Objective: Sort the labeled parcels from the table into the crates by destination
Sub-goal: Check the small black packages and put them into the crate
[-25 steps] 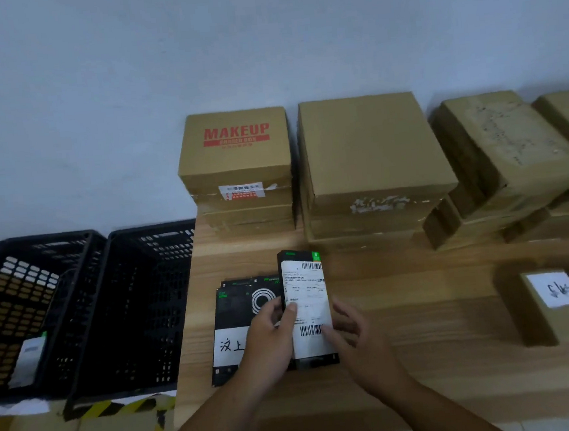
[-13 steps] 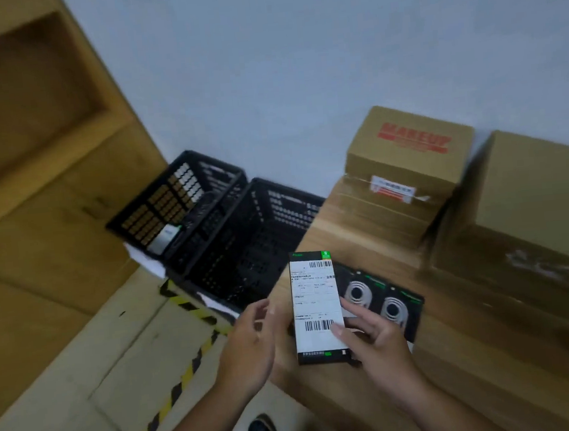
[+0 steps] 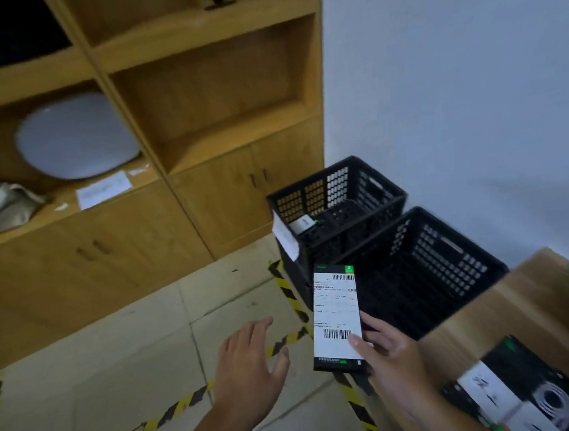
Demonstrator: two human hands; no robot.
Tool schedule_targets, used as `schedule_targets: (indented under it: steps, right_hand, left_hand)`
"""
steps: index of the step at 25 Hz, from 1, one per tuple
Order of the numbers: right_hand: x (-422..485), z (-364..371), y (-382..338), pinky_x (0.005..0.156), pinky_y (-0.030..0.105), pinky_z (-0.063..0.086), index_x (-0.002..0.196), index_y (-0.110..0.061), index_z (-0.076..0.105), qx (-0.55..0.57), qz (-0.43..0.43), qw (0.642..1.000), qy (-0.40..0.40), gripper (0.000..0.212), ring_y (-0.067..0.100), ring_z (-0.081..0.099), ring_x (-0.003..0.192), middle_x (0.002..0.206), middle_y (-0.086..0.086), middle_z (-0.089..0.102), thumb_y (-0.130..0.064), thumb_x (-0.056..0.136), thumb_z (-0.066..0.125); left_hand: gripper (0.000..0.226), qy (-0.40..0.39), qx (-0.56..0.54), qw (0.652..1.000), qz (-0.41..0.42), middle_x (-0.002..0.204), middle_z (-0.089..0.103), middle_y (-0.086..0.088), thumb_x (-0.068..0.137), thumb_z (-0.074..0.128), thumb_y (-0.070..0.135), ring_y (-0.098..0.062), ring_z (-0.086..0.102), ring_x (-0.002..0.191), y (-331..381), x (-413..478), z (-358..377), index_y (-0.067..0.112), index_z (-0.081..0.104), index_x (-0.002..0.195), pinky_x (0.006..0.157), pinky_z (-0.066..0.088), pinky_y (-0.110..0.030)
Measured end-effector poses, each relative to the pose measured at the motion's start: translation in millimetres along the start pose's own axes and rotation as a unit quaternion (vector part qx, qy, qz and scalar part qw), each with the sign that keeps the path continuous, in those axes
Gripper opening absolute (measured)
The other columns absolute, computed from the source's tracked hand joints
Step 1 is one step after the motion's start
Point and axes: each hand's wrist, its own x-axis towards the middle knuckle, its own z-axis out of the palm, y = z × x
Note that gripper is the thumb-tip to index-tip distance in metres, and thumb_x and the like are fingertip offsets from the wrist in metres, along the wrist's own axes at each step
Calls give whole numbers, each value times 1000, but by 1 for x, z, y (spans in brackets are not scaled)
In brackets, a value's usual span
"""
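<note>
- Two black crates sit on the floor by the table (image 3: 491, 317). The near crate (image 3: 452, 262) is right beside the table edge. The far crate (image 3: 312, 192) touches it on the side nearer the shelf (image 3: 199, 119).
- The right hand (image 3: 388, 354) holds the parcel (image 3: 336, 317) up in the air, in front of the near crate. It is a flat black box with a white label. The thumb lies on the label and the other fingers curl round the back.
- The left hand (image 3: 251, 366) holds nothing. Its fingers are spread wide and loose over the floor.
- I think the step now is to read the label and pick a crate. The words are too small for me to read, so I cannot say which crate is right.
- To do it well, turn the label to the eyes and find the place name first. Do not let go before that.
- The far crate has a paper tag (image 3: 285, 236) on its front and one small box (image 3: 302, 224) inside. Matching that tag to the label would help.
- Next, bring the parcel over the open top of the right crate. Go low and let go softly, so it lands flat and misses the rim.
- One other box (image 3: 533, 396) lies on the table for later.
</note>
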Motion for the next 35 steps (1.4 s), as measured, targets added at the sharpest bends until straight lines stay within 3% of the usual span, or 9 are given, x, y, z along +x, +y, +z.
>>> schedule_targets:
  steps: [3,8,14,20,28,31,33,35]
  right_hand:
    - [25,54,-11,70,26,62,116,-32,67,-18,-11,1000,-18,42,15,77,87,95,-2,80,-6,86,79]
    - [62,123,-25,83,42,63,123,-31,66,-41,-24,997,-54,46,19,77,95,101,0,80,-10,85,79]
    - [113,172,-34,86,45,61,123,-32,67,-67,-12,995,-74,46,20,76,99,104,1,79,-12,84,81]
    - [204,215,-43,81,31,61,119,-32,66,-59,20,994,-92,44,16,76,97,102,0,80,-10,84,81]
    - [331,247,-88,78,31,64,119,-23,68,-31,69,996,-52,40,13,76,92,96,-10,79,0,87,76]
    - [372,256,-99,85,44,62,116,-24,73,-37,78,996,-21,37,23,72,103,107,-10,75,-1,86,77]
    - [405,261,-103,91,45,60,109,-30,73,-37,91,995,-3,34,23,70,104,113,-7,73,-5,86,78]
    - [433,270,-107,100,43,54,114,-26,73,-59,89,994,32,33,25,68,108,119,-2,71,-10,86,80]
  left_hand:
    - [56,13,19,1000,-1,136,51,12,94,46,54,-14,48,125,-44,19,-14,30,45,144,108,34,-28]
    - [52,31,18,999,-10,129,56,8,92,48,49,-16,52,118,-96,45,-32,25,54,138,106,37,-30]
    - [51,44,13,998,-44,128,56,11,92,46,49,-13,52,118,-141,83,-36,27,55,136,107,35,-28]
    - [45,36,32,998,-48,117,61,10,88,53,47,-14,59,107,-175,169,-32,25,64,125,100,44,-30]
    - [41,5,34,999,-20,120,59,10,88,54,46,-13,58,111,-194,323,-51,27,64,123,103,41,-30]
    - [41,-6,36,999,3,123,58,10,89,54,47,-13,57,113,-211,377,-52,27,65,123,105,40,-30]
    - [44,-34,36,999,21,129,53,12,91,49,51,-11,53,119,-227,422,-48,30,61,127,108,34,-27]
    - [47,-53,28,997,55,135,47,16,92,41,55,-7,46,125,-244,470,-44,35,56,132,110,29,-25]
